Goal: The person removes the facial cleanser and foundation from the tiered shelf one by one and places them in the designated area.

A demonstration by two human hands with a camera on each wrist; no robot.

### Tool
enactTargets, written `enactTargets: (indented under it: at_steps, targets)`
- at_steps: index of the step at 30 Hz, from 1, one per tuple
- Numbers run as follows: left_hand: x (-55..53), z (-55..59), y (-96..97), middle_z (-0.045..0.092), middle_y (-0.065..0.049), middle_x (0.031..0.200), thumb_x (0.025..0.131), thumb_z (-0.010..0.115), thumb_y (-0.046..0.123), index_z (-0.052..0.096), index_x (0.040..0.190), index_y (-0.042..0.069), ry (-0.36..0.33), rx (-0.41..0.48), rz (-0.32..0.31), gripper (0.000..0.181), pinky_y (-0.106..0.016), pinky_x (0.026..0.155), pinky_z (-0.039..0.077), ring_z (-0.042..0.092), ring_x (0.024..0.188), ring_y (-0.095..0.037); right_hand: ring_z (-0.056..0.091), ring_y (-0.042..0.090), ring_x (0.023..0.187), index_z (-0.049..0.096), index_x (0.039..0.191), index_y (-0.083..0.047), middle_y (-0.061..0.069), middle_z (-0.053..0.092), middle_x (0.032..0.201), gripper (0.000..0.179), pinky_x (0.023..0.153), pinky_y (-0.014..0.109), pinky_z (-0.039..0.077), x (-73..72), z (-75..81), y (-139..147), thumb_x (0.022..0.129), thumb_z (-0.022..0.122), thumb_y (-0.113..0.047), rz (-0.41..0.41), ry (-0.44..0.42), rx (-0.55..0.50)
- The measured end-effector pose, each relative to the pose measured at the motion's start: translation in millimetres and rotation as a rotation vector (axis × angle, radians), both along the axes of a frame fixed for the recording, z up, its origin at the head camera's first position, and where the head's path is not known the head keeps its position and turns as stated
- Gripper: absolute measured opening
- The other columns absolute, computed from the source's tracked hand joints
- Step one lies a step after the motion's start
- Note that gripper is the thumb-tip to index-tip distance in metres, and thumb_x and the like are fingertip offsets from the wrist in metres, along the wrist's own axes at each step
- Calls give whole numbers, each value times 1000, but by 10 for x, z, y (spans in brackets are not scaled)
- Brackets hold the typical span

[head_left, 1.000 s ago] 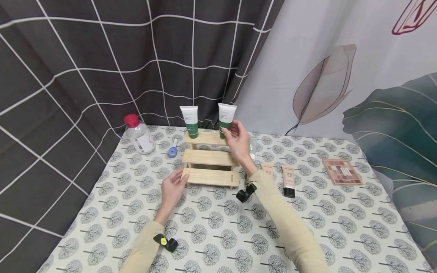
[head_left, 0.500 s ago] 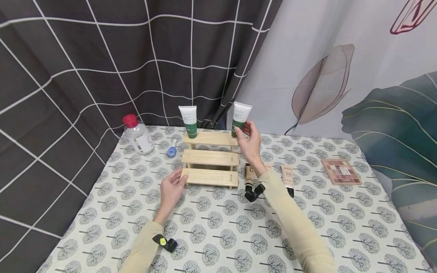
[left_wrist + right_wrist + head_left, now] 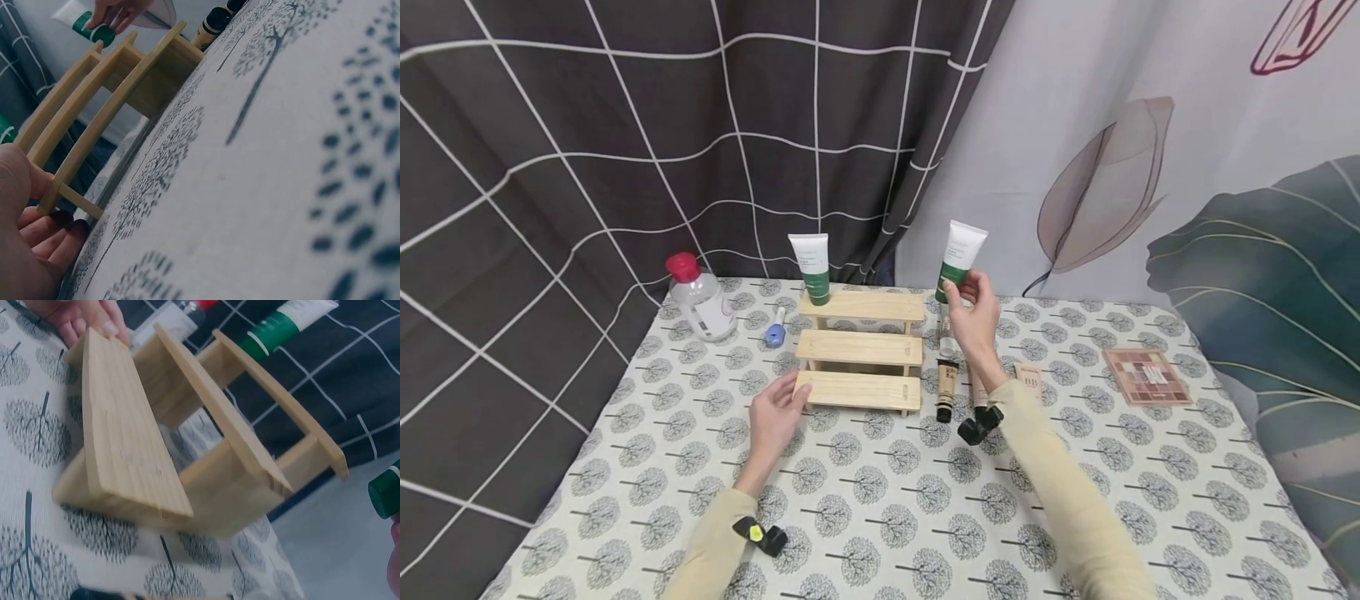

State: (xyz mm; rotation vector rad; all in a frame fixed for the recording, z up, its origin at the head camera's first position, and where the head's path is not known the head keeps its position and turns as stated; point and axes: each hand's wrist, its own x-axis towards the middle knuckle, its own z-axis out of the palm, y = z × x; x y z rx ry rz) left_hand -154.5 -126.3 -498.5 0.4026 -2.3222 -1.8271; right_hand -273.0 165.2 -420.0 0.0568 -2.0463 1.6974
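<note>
My right hand grips a white and green squeeze tube by its lower green part. The tube is held in the air, to the right of a three-step wooden display stand, apart from it. My left hand holds the left end of the stand's lowest step; in the left wrist view its thumb lies on top and the fingers reach below. A matching tube stands upright on the left of the top step. Only the green cap end of the held tube shows in the right wrist view.
A clear bottle with a red cap and a small blue item are left of the stand. A beige tube with black cap and BB tubes lie right of it. Further right lies a makeup palette.
My right hand has carried the tube to the right, off the stand's top step and past its right end. The left hand keeps its hold on the lowest step.
</note>
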Motion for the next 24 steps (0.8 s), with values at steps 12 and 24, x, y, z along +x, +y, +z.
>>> enactTargets:
  at_steps: [12, 24]
  targets:
    - [2, 1, 11, 64, -25, 134, 93, 72, 14, 60, 135, 1, 13, 7, -1, 46, -19, 90, 60, 67, 120, -37, 61, 22, 102, 55, 129, 2, 21, 65, 121, 36, 100, 37, 56, 39, -123, 256, 99, 65, -15, -40, -118, 21]
    - [-4, -9, 1, 64, -23, 135, 94, 72, 14, 60, 136, 2, 7, 2, 1, 46, -21, 93, 59, 66, 121, -35, 58, 13, 93, 56, 127, 4, 18, 63, 116, 36, 85, 20, 57, 14, -244, 457, 100, 63, -20, -125, -266, 32]
